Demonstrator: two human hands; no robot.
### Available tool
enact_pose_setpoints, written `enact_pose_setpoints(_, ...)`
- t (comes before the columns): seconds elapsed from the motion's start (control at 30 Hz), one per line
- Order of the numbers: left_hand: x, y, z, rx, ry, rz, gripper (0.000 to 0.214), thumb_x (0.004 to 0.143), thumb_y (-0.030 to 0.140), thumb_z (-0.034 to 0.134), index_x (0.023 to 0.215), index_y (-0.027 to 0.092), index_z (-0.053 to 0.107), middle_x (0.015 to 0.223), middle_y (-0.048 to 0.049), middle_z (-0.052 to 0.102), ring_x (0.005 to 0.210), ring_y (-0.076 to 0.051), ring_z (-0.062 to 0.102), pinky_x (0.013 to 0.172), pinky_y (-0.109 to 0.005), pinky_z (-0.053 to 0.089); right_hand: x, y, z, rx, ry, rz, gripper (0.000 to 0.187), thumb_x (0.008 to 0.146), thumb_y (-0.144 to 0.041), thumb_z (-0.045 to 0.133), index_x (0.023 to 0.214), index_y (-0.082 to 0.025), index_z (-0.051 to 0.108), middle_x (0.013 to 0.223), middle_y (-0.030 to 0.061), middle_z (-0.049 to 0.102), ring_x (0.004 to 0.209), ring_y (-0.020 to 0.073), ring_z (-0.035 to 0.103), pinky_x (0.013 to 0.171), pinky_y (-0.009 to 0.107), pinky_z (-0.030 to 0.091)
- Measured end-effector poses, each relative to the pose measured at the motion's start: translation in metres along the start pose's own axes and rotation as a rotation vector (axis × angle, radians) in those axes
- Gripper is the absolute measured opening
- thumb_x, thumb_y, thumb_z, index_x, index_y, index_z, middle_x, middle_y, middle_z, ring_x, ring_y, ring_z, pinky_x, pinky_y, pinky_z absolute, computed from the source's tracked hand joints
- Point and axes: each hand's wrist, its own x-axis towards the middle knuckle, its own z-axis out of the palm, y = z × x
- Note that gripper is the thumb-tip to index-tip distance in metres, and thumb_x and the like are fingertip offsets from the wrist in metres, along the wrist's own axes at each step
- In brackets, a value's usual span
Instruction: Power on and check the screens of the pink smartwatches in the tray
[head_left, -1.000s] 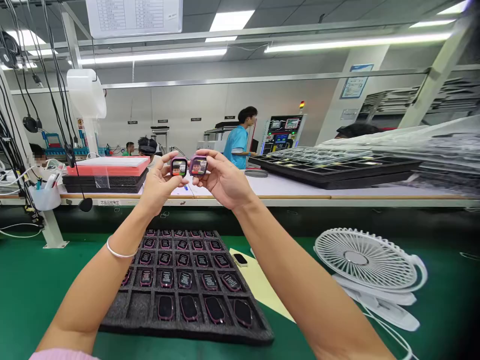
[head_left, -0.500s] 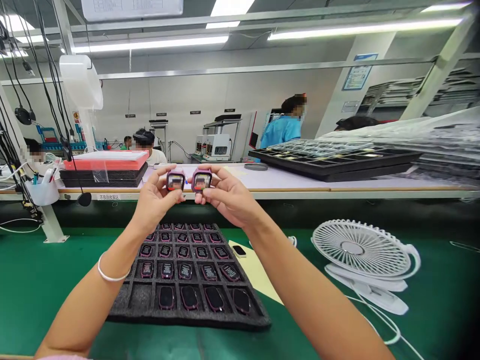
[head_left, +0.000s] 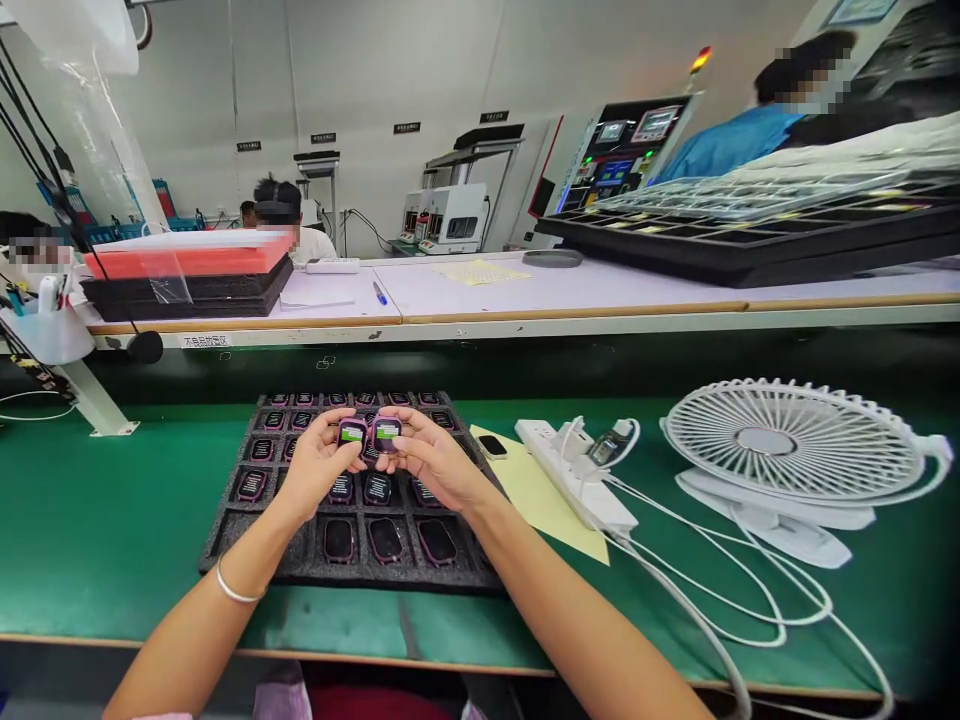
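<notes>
L hand (head_left: 311,472): watch A (head_left: 352,432) | R hand (head_left: 439,467): watch B (head_left: 387,432) | label (head_left: 206,341) 不良品放置区

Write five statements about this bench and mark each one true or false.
1. The left hand holds the left watch unit and the right hand holds the right watch unit, both above the foam tray. True.
2. The white fan stands left of the foam tray. False: it stands to the right of it.
3. The foam tray lies on the green mat. True.
4. A bracelet is on the right wrist. False: it is on the left wrist.
5. The power strip lies between the foam tray and the white fan. True.
</notes>
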Motion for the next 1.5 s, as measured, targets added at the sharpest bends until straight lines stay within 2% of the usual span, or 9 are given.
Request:
enact_pose_setpoints(0.13, 0.001, -0.013, 0.001, 0.013, 0.008, -0.029, 0.052, 0.070, 0.034, 0.082, 0.114, 0.017, 0.059, 0.088, -0.0015, 0.068, 0.056, -0.009, 0.063, 0.057, -0.023, 0.052, -0.004, 0.010, -0.007, -0.046, 0.028, 0.026, 0.041, 0.083, -0.036, 0.078, 0.118, -0.022, 0.060, 0.087, 0.0014, 0.067, 0.068, 0.0154, 0.068, 0.064, 0.028, 0.053)
enact_pose_setpoints(0.33, -0.007, -0.025, 0.000, -0.017, -0.048, -0.068, 0.060, 0.070, 0.033, 0.084, 0.121, 0.018, 0.056, 0.098, -0.0042, 0.069, 0.066, -0.013, 0.069, 0.066, -0.026, 0.058, -0.014, 0.014, -0.007, -0.071, 0.049, 0.035, 0.044, 0.079, -0.022, 0.074, 0.120, -0.022, 0.058, 0.092, 0.0018, 0.066, 0.071, 0.0156, 0.067, 0.066, 0.029, 0.054)
enact_pose_setpoints(0.6, -0.008, -0.030, -0.003, 0.029, -0.050, -0.127, 0.048, 0.075, 0.036, 0.078, 0.114, 0.017, 0.058, 0.091, -0.0028, 0.070, 0.059, -0.014, 0.071, 0.060, -0.025, 0.058, -0.015, 0.022, -0.005, -0.128, 0.116, 0.056, 0.034, 0.085, -0.032, 0.075, 0.112, -0.020, 0.059, 0.085, -0.0005, 0.062, 0.059, 0.0118, 0.062, 0.055, 0.025, 0.047)
enact_pose_setpoints(0.87, -0.009, -0.029, 0.000, -0.024, -0.021, -0.160, 0.050, 0.072, 0.024, 0.072, 0.119, 0.018, 0.055, 0.091, -0.0008, 0.070, 0.064, -0.015, 0.072, 0.065, -0.026, 0.059, -0.015, 0.024, -0.003, -0.115, 0.118, 0.030, 0.041, 0.077, -0.021, 0.071, 0.116, -0.021, 0.058, 0.092, 0.0011, 0.064, 0.067, 0.0147, 0.064, 0.059, 0.028, 0.049)
enact_pose_setpoints(1.0, -0.007, -0.031, -0.001, -0.070, 0.013, -0.216, 0.052, 0.070, 0.021, 0.070, 0.118, 0.019, 0.054, 0.090, -0.0001, 0.069, 0.065, -0.014, 0.072, 0.067, -0.026, 0.058, -0.015, 0.026, -0.003, -0.052, 0.176, 0.099, 0.045, 0.071, -0.018, 0.070, 0.114, -0.021, 0.058, 0.090, 0.0001, 0.066, 0.066, 0.0144, 0.064, 0.060, 0.028, 0.048)
enact_pose_setpoints(1.17, -0.004, -0.032, -0.004, -0.151, 0.092, -0.254, 0.056, 0.068, 0.020, 0.072, 0.120, 0.018, 0.052, 0.084, 0.0014, 0.068, 0.066, -0.014, 0.071, 0.066, -0.025, 0.055, -0.012, 0.025, -0.008, 0.165, 0.260, 0.223, 0.047, 0.067, -0.017, 0.076, 0.111, -0.022, 0.059, 0.094, 0.0015, 0.070, 0.067, 0.0154, 0.065, 0.064, 0.029, 0.052)
enact_pose_setpoints(1.33, -0.003, -0.032, -0.004, -0.178, 0.107, -0.272, 0.061, 0.067, 0.021, 0.073, 0.125, 0.017, 0.054, 0.079, 0.0027, 0.065, 0.064, -0.014, 0.070, 0.064, -0.024, 0.053, -0.008, 0.022, -0.011, 0.290, 0.299, 0.239, 0.041, 0.069, -0.017, 0.077, 0.106, -0.021, 0.061, 0.096, 0.0052, 0.073, 0.066, 0.0153, 0.063, 0.064, 0.029, 0.053)
enact_pose_setpoints(1.5, -0.005, -0.030, -0.001, -0.175, 0.095, -0.284, 0.065, 0.069, 0.026, 0.075, 0.131, 0.016, 0.055, 0.078, 0.0020, 0.066, 0.063, -0.014, 0.070, 0.064, -0.025, 0.053, -0.009, 0.022, -0.010, 0.262, 0.290, 0.237, 0.041, 0.074, -0.020, 0.073, 0.112, -0.020, 0.060, 0.096, 0.0059, 0.073, 0.065, 0.0157, 0.065, 0.064, 0.029, 0.053)
